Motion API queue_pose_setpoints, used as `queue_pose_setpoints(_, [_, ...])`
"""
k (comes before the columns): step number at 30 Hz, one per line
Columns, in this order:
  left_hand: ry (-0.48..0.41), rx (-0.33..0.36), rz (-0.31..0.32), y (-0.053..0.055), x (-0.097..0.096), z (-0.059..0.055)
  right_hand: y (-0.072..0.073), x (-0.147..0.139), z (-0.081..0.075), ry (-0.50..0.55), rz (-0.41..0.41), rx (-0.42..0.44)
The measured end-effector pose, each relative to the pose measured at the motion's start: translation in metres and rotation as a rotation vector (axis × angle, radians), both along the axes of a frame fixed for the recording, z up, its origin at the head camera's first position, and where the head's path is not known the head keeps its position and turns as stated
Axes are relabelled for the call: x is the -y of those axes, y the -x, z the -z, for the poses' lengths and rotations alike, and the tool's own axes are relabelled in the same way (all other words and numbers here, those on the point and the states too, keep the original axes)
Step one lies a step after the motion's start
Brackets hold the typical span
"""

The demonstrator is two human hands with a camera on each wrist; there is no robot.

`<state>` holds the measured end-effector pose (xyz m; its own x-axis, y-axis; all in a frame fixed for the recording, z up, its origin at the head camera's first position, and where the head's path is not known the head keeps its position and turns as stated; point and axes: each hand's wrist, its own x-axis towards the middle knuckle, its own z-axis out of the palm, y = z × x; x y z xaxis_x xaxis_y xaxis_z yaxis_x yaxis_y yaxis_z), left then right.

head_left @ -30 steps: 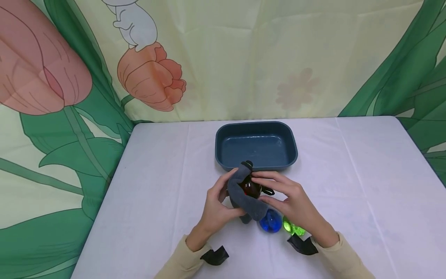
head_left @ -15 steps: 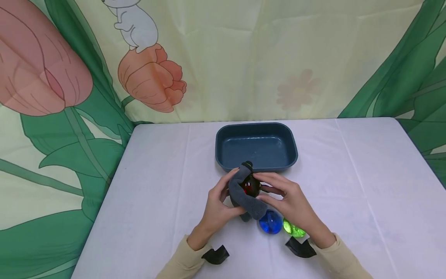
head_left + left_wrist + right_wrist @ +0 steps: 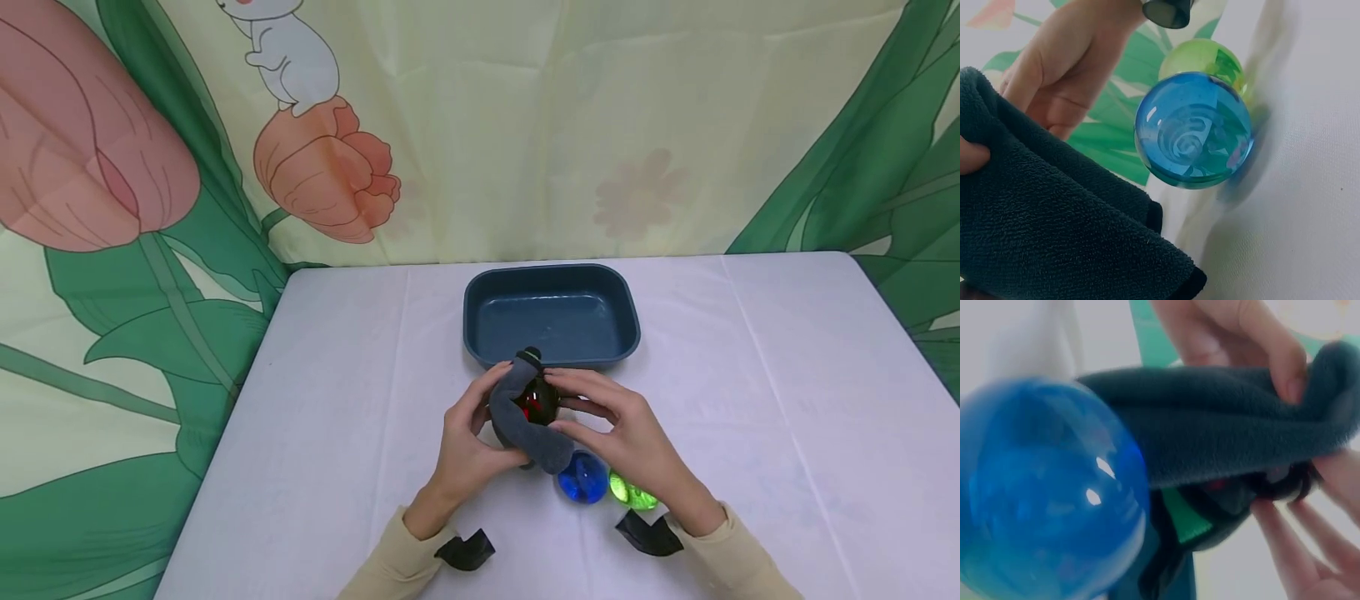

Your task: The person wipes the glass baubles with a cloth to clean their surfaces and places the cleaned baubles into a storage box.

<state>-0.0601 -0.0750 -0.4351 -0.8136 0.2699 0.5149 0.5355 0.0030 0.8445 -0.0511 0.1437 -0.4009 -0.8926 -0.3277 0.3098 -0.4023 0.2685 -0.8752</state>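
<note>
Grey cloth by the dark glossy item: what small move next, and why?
Probably rub the grey cloth gently across the dark glossy item: the left hand holds the cloth against it, the right hand grips its other side, and its glossy face shows uncovered between them.

Counted 1 blue basin. Just in front of the basin, left hand and right hand made 2, with 1 grey cloth and 1 dark red shiny thing. Farther out from the basin, blue ball plus green ball made 2 balls. Farthest from the basin were 2 beige sleeves and 2 black pieces. Behind the basin hung 1 backdrop with 1 rabbit drawing.
</note>
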Motion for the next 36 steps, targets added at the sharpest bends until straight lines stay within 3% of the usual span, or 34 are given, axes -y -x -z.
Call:
queue_pose_setpoints(7, [-0.026, 0.011, 0.017, -0.0008, 0.0016, 0.0007, -0.0011, -0.0042, -0.0045, -0.118, -0.042, -0.174])
queue_pose_setpoints(11, [-0.054, 0.017, 0.044, -0.0014, 0.0015, 0.002, -0.0014, -0.0026, -0.0009, -0.131, -0.059, -0.253])
queue_pose_setpoints(16, [-0.05, 0.033, 0.043, -0.0032, 0.0002, 0.0016, -0.0011, -0.0001, -0.0001, -0.123, -0.047, -0.293])
queue_pose_setpoints(22, [-0.002, 0.042, 0.041, -0.0052, -0.001, 0.0014, -0.0021, -0.0013, -0.0002, -0.141, -0.033, -0.297])
queue_pose_setpoints(28, [-0.015, 0.038, 0.046, -0.0046, -0.0015, 0.0004, -0.0026, -0.0017, -0.0018, -0.153, -0.019, -0.285])
queue_pose_setpoints(36, [-0.038, -0.012, 0.057, -0.0043, -0.0009, -0.0022, -0.0023, -0.0002, -0.0014, 0.004, -0.007, -0.067])
